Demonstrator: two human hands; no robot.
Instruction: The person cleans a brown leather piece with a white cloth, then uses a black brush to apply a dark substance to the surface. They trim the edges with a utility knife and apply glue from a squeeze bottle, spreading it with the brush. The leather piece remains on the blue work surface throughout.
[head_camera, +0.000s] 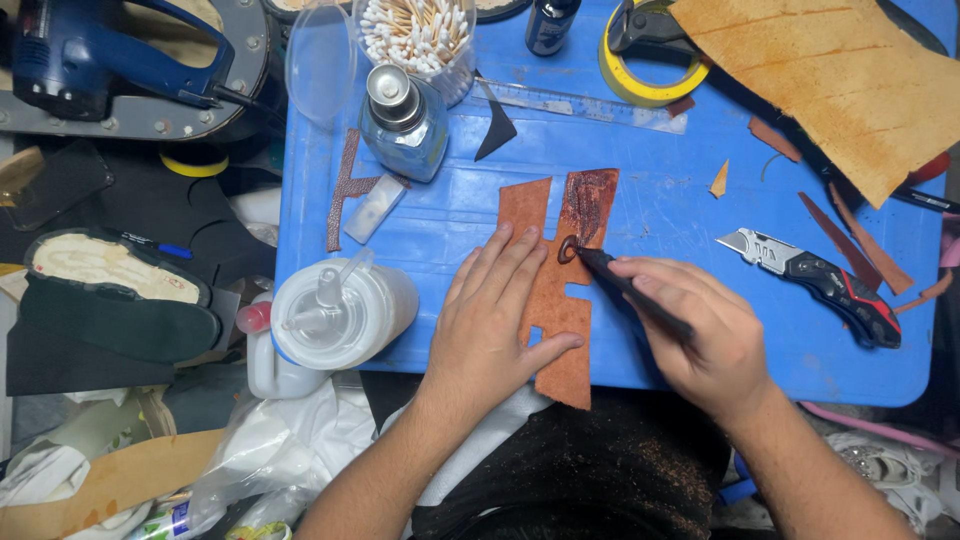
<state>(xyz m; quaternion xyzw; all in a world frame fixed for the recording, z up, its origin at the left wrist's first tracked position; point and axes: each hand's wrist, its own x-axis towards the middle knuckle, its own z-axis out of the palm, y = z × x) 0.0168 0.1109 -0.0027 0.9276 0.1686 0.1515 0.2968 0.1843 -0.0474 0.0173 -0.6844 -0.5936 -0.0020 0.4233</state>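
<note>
Head view: left hand (492, 318), fingers spread flat, presses a brown leather piece (556, 300) onto the blue desk (660, 215). Right hand (700, 330), closed around a black tool (625, 285), sets its tip against the leather's upper part, where a dark patch shows. A utility knife (815, 280) lies right of both hands.

My left hand (497, 318) lies flat, palm down, fingers spread and pointing up and away, thumb out to the right. My right hand (700, 335) is curled in a pen grip, knuckles up, forearm angling in from the lower right.
</note>
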